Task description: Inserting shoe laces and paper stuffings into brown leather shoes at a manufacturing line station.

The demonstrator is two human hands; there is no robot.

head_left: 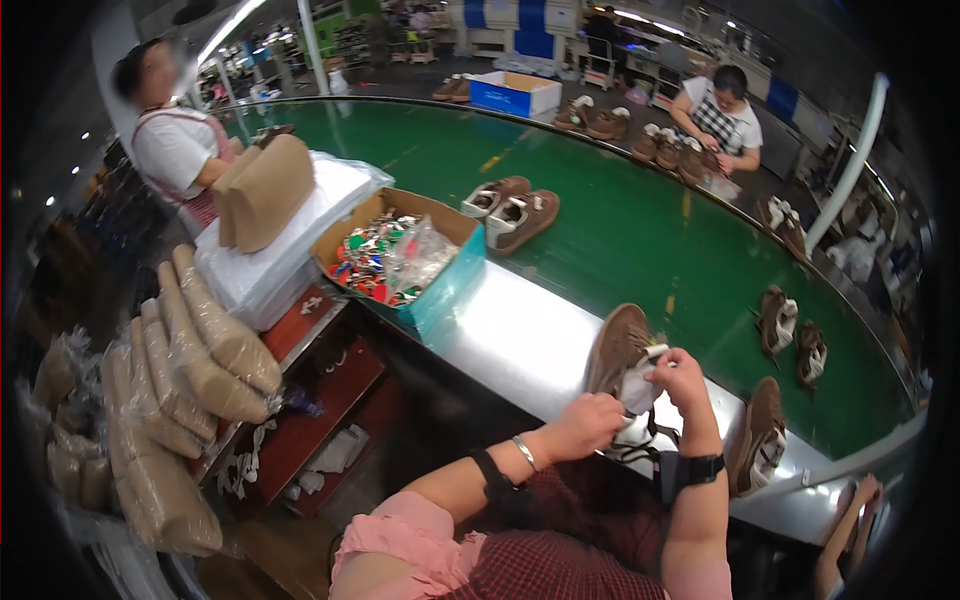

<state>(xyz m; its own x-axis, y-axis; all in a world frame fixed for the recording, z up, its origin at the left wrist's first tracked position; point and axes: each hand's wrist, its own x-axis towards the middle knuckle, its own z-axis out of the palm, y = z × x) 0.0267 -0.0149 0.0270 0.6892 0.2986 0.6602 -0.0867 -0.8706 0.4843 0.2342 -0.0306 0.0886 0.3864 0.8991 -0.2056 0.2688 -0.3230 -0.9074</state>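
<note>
By your right: other shoe [750, 445]
Box [455, 290]: shiny bits [368, 255], clear bag [420, 255]
Right hand [680, 378]: pinches shoe [608, 342]
Left hand [592, 425]: curled, can't tell grip

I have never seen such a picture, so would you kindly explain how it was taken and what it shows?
These are human hands, not a machine. A person wears a fisheye camera on their head, looking down, so straight edges look bent. Their bare left hand and right hand are at a brown shoe over a metal ledge. The right pinches a pale piece by its opening; what the left holds, if anything, is unclear. A second shoe is to the right. Beyond, a green surface carries more shoes, and an open box of small colourful pieces sits to the left.
</note>
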